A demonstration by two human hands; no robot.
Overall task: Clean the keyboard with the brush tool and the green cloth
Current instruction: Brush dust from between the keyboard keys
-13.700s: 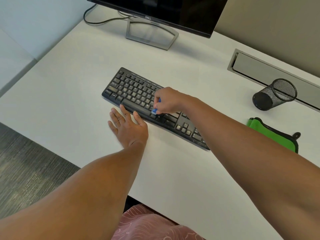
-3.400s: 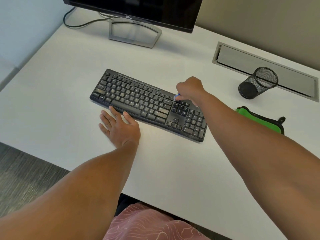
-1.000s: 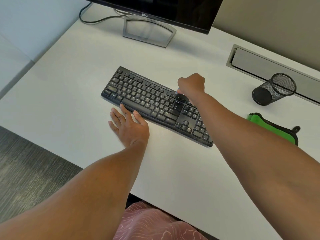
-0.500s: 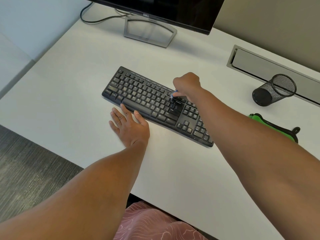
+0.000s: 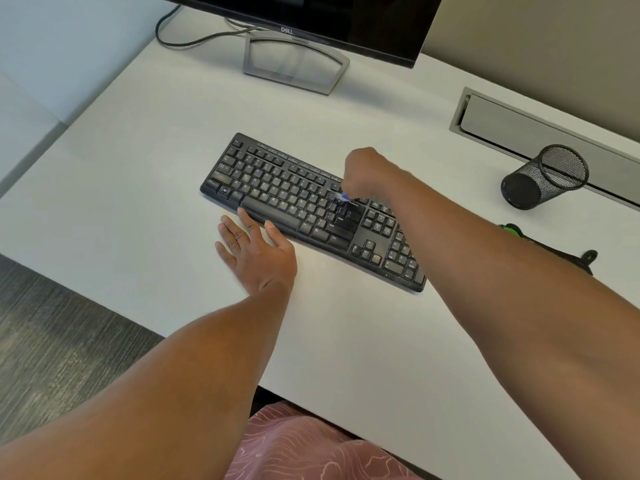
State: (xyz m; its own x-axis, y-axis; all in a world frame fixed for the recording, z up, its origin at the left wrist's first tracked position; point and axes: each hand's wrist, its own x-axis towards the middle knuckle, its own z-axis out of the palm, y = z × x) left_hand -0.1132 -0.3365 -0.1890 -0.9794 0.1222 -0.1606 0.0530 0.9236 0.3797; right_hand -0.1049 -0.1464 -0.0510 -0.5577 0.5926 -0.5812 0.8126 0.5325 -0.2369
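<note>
right hand (image 5: 365, 171) is curled into a fist around the brush tool (image 5: 343, 197), only a small blue-and-white tip shows below the knuckles. the tip sits on the keyboard (image 5: 304, 206) near the backspace/enter column, at the seam between the main block and the nav cluster. the fist grip looks chosen for short downward scrubbing strokes into the key gaps.

left hand (image 5: 254, 252) lies flat on the table (image 5: 138, 168), fingers (image 5: 246, 218) straight and spread, holding nothing. fingertips meet the keyboard's front edge just below the spacebar. my read: it braces the board so it doesn't slide away under the brushing.

the keyboard lies at an angle across the middle of the table, with its numpad end nearer the person.

green cloth (image 5: 512, 231) lies on the table to the right, mostly hidden behind the right forearm. only a green sliver and a dark edge with a loop show. it's untouched, so the wiping step is likely still to come. it's parked within reach of the right hand, which fits that order.

black mesh pen cup (image 5: 547, 176) lies tipped on its side near the grey cable tray (image 5: 519, 123), well clear of the work.

readable text: "dell" on the monitor (image 5: 311, 15) bezel. "enter" and "shift" are just legible on the keys. the other legends are too small to read.
</note>
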